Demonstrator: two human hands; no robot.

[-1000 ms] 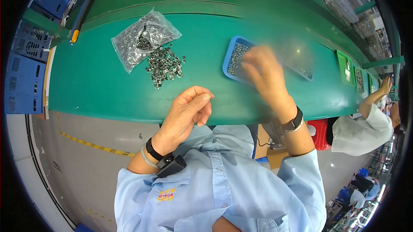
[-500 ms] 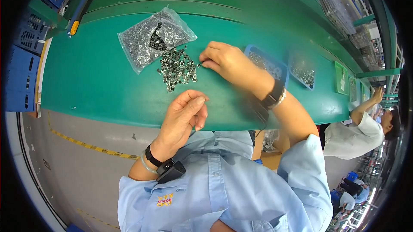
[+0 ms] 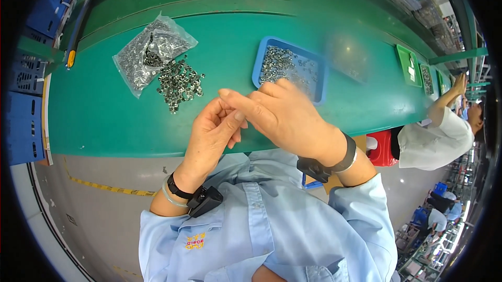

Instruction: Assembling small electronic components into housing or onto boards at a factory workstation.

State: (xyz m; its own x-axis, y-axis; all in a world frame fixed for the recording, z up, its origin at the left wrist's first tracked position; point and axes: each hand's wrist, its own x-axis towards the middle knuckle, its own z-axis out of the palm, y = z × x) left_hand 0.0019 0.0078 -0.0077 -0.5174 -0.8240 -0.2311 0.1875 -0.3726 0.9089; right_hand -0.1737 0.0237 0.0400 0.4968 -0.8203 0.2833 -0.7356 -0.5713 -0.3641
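My left hand (image 3: 209,133) and my right hand (image 3: 287,117) meet over the front part of the green table. Thumb and fingers of the left are pinched together. The right hand's fingertips press against them from the right, and anything between them is too small or hidden to make out. Up and left of the hands lies a loose pile of small black and silver parts (image 3: 180,84). A clear plastic bag (image 3: 128,65) full of such parts lies against it. Just beyond the right hand stands a blue tray (image 3: 322,82) holding small metal pieces.
Further right, a blurred patch covers another container (image 3: 348,59). Green trays (image 3: 407,65) line the table beyond it. At the far right sits a co-worker in a light shirt (image 3: 426,143), beside a red stool (image 3: 384,148). Blue crates (image 3: 23,130) stand at the left end.
My right hand has come from beside the pile to my left hand, and their fingertips now meet. The view has shifted, so the bag and pile appear further left and the blue tray shows more fully.
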